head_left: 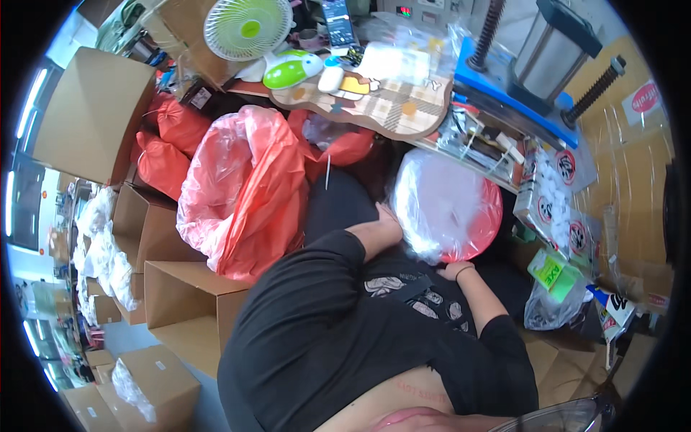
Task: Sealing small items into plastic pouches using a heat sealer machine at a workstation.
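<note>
Red round tub [489, 225] sits at the person's lap, right of ctr, btwn both hands; clear plastic film [426, 191] covers most of its left & mid part, glare on film, so contents can't be confirmed. Left hand [389, 222] at tub's left side, against film; fingers pt. hidden, can't tell if apart or clamped. Right hand [455, 269], dark band at wrist, at tub's near rim; fingertips obscd by rim, grip can't be verified.

Left of lap: open red plastic bag [277, 191] w/ clear liner, interior mostly not vis. Tied red bags [160, 167] farther left, pt. blocked by it. Open cardboard box [191, 288] near left, pt. cut off by person's sleeve.

Far side: wavy-edged plaid mat [392, 108] on desk; green-&-white fan [248, 29], top cut off by frame. Far right: blue-framed press [504, 93] w/ coil springs, upper pt. out of frame. Right of tub: clear bag [551, 306] w/ bright green item [558, 277], type unclear. Frame edges dark, distorted; small desk items hard to ID.
</note>
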Demonstrator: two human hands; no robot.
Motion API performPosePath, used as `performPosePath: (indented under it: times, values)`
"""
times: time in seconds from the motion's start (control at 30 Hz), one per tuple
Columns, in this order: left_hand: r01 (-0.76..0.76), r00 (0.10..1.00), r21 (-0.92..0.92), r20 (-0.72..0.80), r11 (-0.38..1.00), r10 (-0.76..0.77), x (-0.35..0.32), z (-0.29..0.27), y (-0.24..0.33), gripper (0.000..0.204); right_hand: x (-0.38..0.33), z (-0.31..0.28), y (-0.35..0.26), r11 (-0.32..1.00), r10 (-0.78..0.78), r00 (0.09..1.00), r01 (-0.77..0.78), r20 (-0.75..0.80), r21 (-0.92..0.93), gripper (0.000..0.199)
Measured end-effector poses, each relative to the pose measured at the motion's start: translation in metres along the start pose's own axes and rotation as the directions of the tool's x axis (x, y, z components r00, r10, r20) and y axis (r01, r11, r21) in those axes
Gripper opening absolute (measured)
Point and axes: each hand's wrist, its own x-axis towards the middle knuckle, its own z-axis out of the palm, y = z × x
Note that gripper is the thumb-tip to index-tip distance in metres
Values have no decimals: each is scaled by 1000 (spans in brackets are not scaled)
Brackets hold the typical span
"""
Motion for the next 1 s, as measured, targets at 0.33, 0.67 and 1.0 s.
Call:
performPosePath:
  times: [0.33, 0.67, 1.0]
  values:
    - [-427, 900, -240, -202, 872, 386, -139, 7, -54, 61, 11, 15, -33, 861, -266, 964, 226, 25, 456, 59]
    - [252, 672, -470, -543, 846, -503, -384, 146, -331, 23, -15, 9, -60, 667, -281, 957, 245, -66, 704, 41]
    - [-60, 962, -601, -247, 797, -114, -324, 216, -333, 35, -29, -22, -116, 918, -267, 959, 282, -90, 280, 35]
